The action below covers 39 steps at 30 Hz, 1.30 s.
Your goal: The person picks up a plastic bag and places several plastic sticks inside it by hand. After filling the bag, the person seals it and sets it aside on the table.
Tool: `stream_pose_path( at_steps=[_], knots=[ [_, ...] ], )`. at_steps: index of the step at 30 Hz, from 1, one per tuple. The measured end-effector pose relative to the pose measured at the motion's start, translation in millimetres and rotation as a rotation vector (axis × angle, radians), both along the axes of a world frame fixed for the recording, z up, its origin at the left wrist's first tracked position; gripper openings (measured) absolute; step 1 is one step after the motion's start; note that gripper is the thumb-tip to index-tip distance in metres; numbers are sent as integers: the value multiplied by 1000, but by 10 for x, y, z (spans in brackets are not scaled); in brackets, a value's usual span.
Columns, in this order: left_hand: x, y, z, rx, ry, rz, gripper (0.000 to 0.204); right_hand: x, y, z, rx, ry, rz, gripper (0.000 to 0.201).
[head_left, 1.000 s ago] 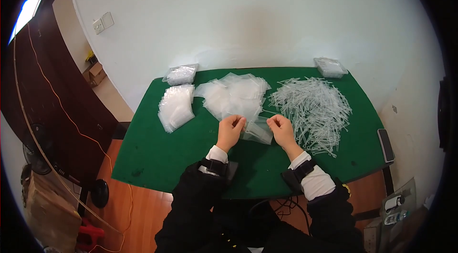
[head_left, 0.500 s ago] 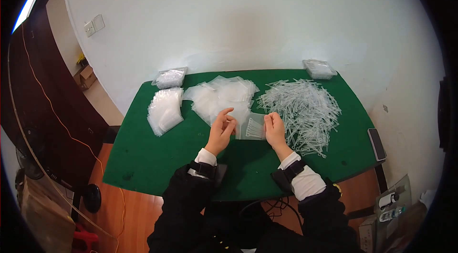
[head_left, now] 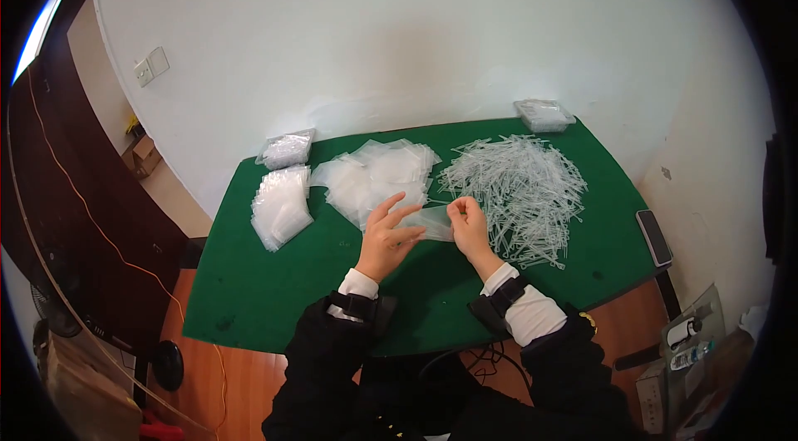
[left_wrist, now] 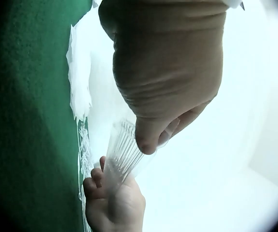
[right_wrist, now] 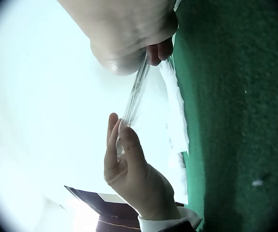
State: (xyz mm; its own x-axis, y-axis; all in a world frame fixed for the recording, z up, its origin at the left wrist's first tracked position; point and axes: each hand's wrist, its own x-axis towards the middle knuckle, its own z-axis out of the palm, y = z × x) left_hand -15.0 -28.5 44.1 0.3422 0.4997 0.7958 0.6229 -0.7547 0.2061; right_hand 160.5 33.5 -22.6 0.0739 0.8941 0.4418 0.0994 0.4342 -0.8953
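A small clear plastic bag (head_left: 437, 223) is held up over the green table between both hands. Several thin clear sticks show inside it in the left wrist view, lying side by side. My left hand (head_left: 386, 240) pinches one end of the bag between thumb and fingers, its other fingers spread. At the opposite end my right hand (head_left: 471, 229) grips the bag with thumb and curled fingers. Just beyond the hands lies a loose heap of clear flat bags (head_left: 374, 179). To the right of it is a big pile of clear plastic sticks (head_left: 524, 200) with small loops at their ends.
A fanned stack of clear bags (head_left: 281, 212) lies on the left of the green table (head_left: 249, 300). Filled clear packs stand at the back left (head_left: 287, 150) and back right (head_left: 544, 115), near the wall. A phone (head_left: 654, 237) lies at the right edge.
The left hand let go of the bag, showing the looped sticks inside, and now pinches its end again. The right hand keeps hold, and the bag has tilted.
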Motion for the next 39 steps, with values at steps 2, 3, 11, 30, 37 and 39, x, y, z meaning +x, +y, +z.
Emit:
stream_pose_path(
  at_steps=[2, 3, 11, 30, 37, 39],
  knots=[
    [-54, 81, -107, -3, -41, 3, 16, -18, -12, 34, -48, 22, -9, 22],
    [-54, 74, -120, -2, -40, 4, 16, -20, -36, 68, -47, 23, -8, 22],
    [-80, 114, -324, -401, -491, 59, 11, -64, -193, 213, 378, -213, 200, 18],
    [-63, 174, -376, -516, -514, 145, 21, -43, -132, 123, 103, -87, 151, 19],
    [-156, 129, -430, -455, -543, 234, 24, -70, -136, 141, -34, 102, 145, 19],
    [-136, 243, -363, -419, -567, 224, 25, -21, -11, 189, -36, 146, 126, 20]
  ],
)
